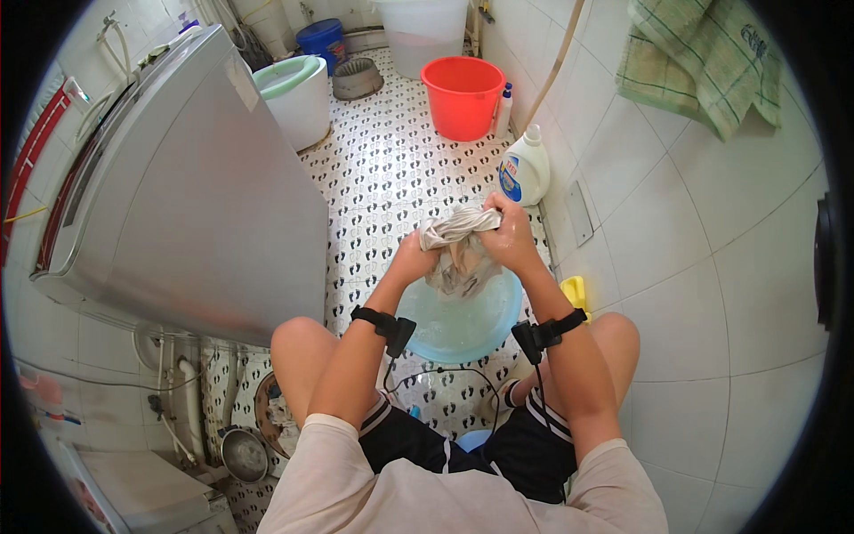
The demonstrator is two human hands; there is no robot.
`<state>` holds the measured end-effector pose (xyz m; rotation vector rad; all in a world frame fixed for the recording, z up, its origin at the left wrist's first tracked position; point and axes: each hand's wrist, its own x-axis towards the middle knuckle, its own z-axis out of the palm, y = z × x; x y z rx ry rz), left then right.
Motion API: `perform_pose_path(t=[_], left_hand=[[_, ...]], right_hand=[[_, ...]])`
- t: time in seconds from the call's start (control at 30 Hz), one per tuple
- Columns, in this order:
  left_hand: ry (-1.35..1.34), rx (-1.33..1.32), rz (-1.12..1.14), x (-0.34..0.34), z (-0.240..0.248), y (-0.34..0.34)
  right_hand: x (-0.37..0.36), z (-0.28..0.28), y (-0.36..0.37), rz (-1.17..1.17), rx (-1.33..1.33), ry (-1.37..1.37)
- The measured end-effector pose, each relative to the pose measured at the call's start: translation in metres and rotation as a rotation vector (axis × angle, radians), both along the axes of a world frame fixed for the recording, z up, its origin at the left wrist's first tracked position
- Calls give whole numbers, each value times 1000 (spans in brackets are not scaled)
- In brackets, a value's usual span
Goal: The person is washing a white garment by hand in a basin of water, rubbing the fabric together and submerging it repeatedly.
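Observation:
A wet, light beige cloth is bunched and twisted between my two hands above a light blue basin. My left hand is closed on its left end, and my right hand grips the upper right end. The lower part of the cloth hangs down over the far side of the basin; I cannot tell whether it touches the water. Cloudy, pale water fills the basin, which stands on the floor between my legs. Each forearm wears a black strap with a small device and a cable.
A grey washing machine stands at left. Ahead are a red bucket, a white detergent bottle and a white toilet-like tub. A yellow container sits by the right wall, where a green checked towel hangs.

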<state>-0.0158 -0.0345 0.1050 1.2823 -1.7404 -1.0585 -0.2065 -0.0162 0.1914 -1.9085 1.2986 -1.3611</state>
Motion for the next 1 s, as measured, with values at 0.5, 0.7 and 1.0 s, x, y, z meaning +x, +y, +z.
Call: perform_pose_path(t=[0.5, 0.7, 1.0], left_hand=[[127, 172, -33, 11, -7, 2], [100, 243, 19, 2, -60, 6], [-500, 135, -184, 16, -127, 12]], right_hand=[[-9, -55, 8, 13, 133, 34], [-2, -122, 6, -13, 264, 133], [-10, -184, 23, 170, 355, 470]])
